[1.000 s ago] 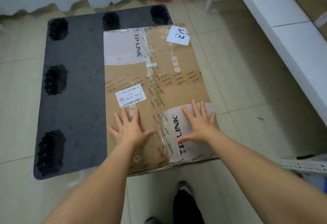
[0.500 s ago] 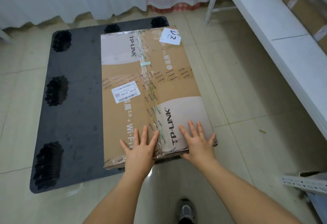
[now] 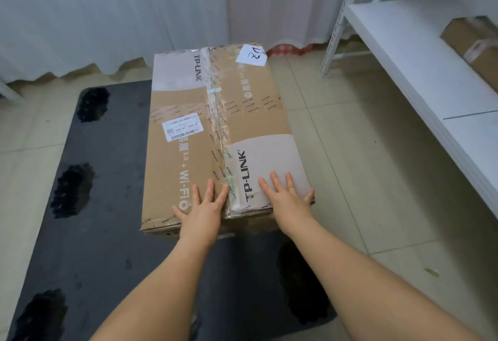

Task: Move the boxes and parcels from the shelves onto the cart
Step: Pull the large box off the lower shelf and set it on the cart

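Since a second ago, the big cardboard box is sliding farther along the dark cart deck, so that bare deck is now showing between the box and the person where the near end was overhanging before. Both hands are lying flat on the box's top near its close edge, the left hand just left of the taped centre seam and the right hand on the pale printed panel right of it; fingers are straight and spread, pressing down and gripping nothing. The box is resting on the cart, toward its far right side, and its far end seems to be reaching past the deck toward the white curtain, though the deck's far edge is hidden behind the box. To finish well, I would say the person is needing an even push from both palms so the box is not twisting, then a nudge leftward to centre it. The carton is long, flat-topped and corrugated brown, wrapped in glossy crinkled tape, carrying a barcode label and a handwritten paper slip. The deck is looking matte and rubbery. Right of the box, another brown parcel is waiting on the white metal shelf.
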